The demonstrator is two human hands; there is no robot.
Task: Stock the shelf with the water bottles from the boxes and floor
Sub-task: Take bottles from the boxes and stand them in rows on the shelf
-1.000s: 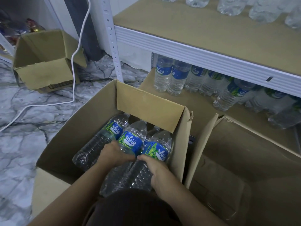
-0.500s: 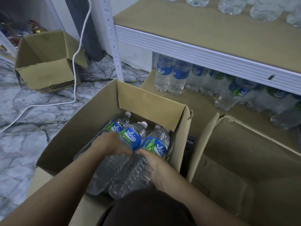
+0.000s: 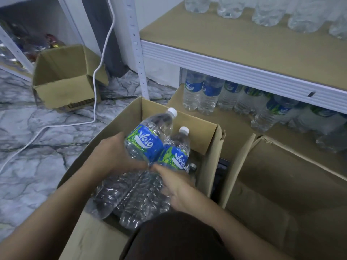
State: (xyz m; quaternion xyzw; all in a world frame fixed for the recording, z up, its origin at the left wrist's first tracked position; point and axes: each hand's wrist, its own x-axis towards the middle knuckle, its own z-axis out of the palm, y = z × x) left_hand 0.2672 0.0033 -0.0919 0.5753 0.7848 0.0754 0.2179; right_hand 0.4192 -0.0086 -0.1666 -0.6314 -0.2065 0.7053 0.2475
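Over the open cardboard box (image 3: pixel 120 121) I hold clear water bottles with blue and green labels. My left hand (image 3: pixel 112 156) grips the left bottle (image 3: pixel 148 141) round its middle, its white cap pointing up and away. My right hand (image 3: pixel 174 186) grips the right bottle (image 3: pixel 176 156) from the right side. Both bottles are tilted and raised above the box rim. A third bottle body (image 3: pixel 110 196) shows under my left hand. The lower shelf (image 3: pixel 232 121) holds a row of standing bottles (image 3: pixel 202 92).
The upper shelf board (image 3: pixel 234 42) carries several bottles at its back. A second open box (image 3: pixel 289 184) stands at the right. A smaller open box (image 3: pixel 65 77) lies on the marble floor at the left, with a white cable (image 3: pixel 95 85) running past it.
Both hands have lifted the bottles up out of the box; the bottles now stand higher and tilt more upright, caps above the box's far wall.
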